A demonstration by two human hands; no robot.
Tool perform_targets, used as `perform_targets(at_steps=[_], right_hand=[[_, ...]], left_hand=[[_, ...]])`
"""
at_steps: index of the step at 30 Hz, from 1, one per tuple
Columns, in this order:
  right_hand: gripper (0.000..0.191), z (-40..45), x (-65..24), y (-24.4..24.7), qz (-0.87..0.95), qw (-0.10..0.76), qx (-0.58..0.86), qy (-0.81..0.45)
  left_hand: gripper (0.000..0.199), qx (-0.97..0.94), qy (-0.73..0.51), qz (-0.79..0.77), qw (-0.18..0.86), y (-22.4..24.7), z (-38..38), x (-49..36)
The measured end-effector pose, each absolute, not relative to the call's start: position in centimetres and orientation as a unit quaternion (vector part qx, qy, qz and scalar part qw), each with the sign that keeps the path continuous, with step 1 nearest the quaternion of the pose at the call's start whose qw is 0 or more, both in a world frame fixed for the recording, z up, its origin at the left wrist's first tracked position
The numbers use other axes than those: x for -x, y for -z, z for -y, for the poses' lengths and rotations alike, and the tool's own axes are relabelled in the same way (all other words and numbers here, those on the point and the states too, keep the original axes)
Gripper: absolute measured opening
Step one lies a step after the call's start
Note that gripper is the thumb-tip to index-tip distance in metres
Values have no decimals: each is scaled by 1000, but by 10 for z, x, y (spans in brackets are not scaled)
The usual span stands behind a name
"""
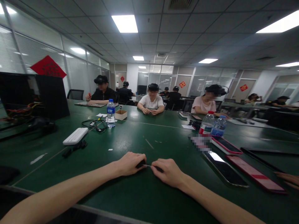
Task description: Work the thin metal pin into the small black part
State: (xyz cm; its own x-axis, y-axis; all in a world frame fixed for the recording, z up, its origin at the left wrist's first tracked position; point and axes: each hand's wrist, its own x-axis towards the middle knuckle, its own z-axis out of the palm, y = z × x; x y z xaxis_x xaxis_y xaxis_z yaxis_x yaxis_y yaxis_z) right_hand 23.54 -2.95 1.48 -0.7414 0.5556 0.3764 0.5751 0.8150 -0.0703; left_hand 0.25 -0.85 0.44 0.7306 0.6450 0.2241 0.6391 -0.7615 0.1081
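Note:
My left hand point(133, 164) rests low over the green table, its fingers curled round a small dark object point(141, 164). Facing it, my right hand point(167, 171) is closed around another dark piece point(159, 169). A thin pale strip point(147, 165) spans the short gap between my fingertips. Whether the dark pieces and the strip are one item I cannot tell, since my fingers cover most of them. To the right of my right hand lies a phone with a dark screen point(227, 169).
Beyond the phone are a red-cased phone point(257, 175) and a pink-edged phone point(226, 145). Bottles point(206, 123) stand behind them. On the left are a white power strip point(76, 136), a water bottle point(111, 113) and a small box point(121, 114). Several people sit across the table; another person's hand point(288, 179) is at far right.

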Motion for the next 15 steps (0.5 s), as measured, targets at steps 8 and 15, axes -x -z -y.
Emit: perform_targets(at_steps=[8,15], right_hand=[[27,28,-234,-14,923,203,327,14],[31,25,-235,-12,910,212,356,-5]], left_hand=[[27,-923,-140,-357,-9,-1,6,-2],[35,-916,-173,-361,2,-2,9,-1]])
